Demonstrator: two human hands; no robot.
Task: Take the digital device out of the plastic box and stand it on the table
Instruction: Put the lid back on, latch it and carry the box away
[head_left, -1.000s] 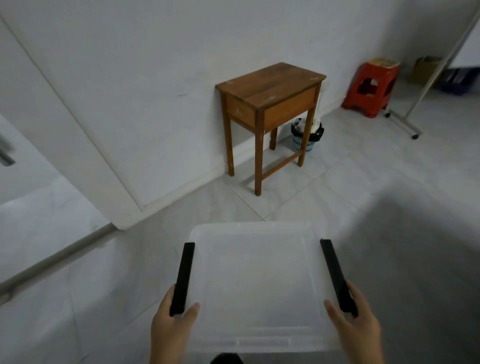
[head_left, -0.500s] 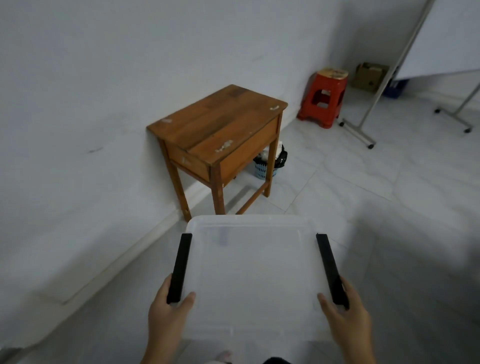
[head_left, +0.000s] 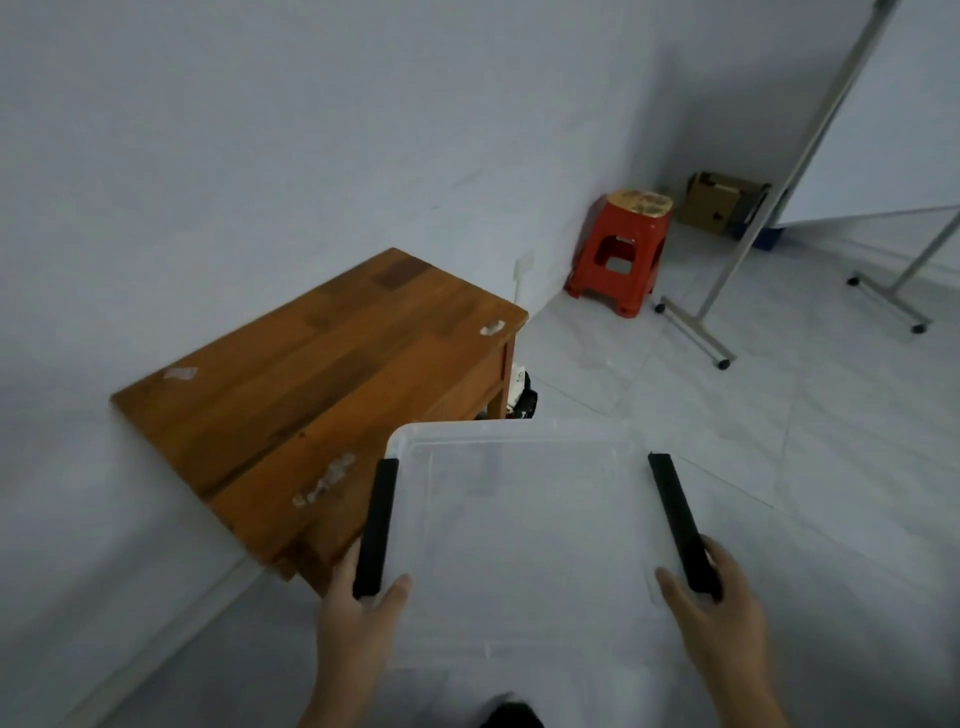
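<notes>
I carry a translucent white plastic box (head_left: 519, 525) with its lid on and a black latch handle on each side. My left hand (head_left: 358, 618) grips the left handle and my right hand (head_left: 714, 618) grips the right one. The lid is milky, so the digital device inside is hidden. A small wooden table (head_left: 311, 384) stands against the white wall, just ahead and to the left of the box, and the box's far left corner overlaps its near edge in the head view.
A red plastic stool (head_left: 621, 249) stands by the wall beyond the table. A cardboard box (head_left: 719, 200) sits in the far corner. A wheeled metal stand (head_left: 727, 291) with a white board is at right. A small basket (head_left: 522, 400) peeks from under the table.
The table has grown larger and shifted left and nearer as I walked up to it with the box. My hands keep the same hold on the handles.
</notes>
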